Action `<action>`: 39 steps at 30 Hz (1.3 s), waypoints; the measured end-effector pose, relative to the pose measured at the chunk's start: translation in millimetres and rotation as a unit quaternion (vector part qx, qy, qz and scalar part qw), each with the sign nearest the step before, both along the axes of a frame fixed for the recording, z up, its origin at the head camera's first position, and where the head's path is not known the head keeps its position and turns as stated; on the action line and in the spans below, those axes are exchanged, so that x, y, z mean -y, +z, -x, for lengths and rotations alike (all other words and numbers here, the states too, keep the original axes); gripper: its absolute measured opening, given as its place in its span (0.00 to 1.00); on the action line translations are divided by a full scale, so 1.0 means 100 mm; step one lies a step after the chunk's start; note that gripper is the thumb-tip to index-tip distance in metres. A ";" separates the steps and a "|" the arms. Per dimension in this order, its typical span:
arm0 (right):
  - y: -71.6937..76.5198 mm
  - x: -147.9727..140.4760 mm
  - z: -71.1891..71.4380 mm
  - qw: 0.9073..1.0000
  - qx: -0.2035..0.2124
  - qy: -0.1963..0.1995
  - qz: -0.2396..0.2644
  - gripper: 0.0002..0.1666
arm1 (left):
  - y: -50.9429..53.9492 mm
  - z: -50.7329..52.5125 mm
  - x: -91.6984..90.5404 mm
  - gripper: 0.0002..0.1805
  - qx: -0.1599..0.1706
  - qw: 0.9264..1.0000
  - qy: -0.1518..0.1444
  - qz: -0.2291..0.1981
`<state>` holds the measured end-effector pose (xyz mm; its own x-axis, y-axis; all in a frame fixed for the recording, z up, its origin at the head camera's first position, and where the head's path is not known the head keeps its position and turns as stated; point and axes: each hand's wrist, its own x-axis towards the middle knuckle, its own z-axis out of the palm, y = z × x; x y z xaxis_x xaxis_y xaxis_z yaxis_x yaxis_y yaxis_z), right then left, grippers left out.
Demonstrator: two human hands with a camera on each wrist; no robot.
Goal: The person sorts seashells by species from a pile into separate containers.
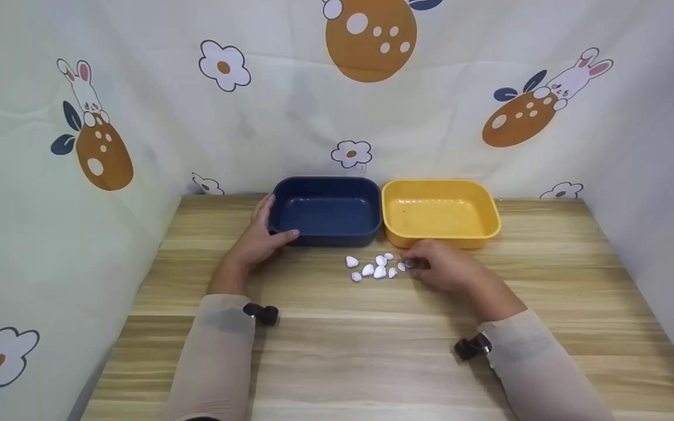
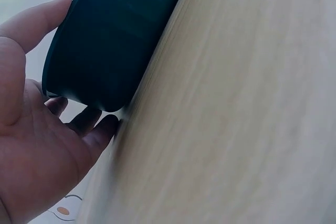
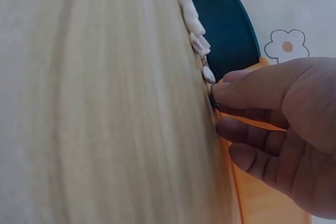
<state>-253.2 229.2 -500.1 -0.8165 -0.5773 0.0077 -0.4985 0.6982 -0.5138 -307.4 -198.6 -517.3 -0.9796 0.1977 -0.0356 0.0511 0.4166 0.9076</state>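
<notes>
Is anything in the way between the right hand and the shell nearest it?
No, nothing I can see. The right hand has its fingertips right at the nearest shell, beside the white shells. The yellow box is just beyond, not in between.

White shells (image 1: 380, 272) before blue tub (image 1: 325, 217), yellow tub (image 1: 439, 219); dark piece (image 1: 409, 264) pinched.

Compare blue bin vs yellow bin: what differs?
The blue bin is dark navy; the yellow bin is bright yellow. Blue bin stands left, yellow bin right. The left hand grips the blue bin, not the yellow bin. Both are open-topped with rounded corners.
</notes>
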 end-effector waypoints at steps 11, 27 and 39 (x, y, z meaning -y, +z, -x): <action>-0.07 -0.01 0.02 1.000 -0.016 0.000 -0.010 0.11 | -0.02 0.01 0.02 0.64 -0.002 1.000 -0.002 0.003; 0.13 -0.03 -0.03 0.999 0.033 -0.033 -0.014 0.06 | -0.01 0.00 0.02 0.63 0.007 0.999 0.001 0.036; 0.33 -0.08 -0.09 0.997 -0.012 -0.066 0.050 0.10 | -0.02 0.00 0.02 0.64 -0.005 0.999 0.000 0.043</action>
<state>-243.9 237.0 -466.6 -0.8839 -0.4608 0.0797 -0.4187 0.7039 -0.5738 -307.5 -201.0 -519.5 -0.9799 0.1948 -0.0429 0.0600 0.4928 0.8681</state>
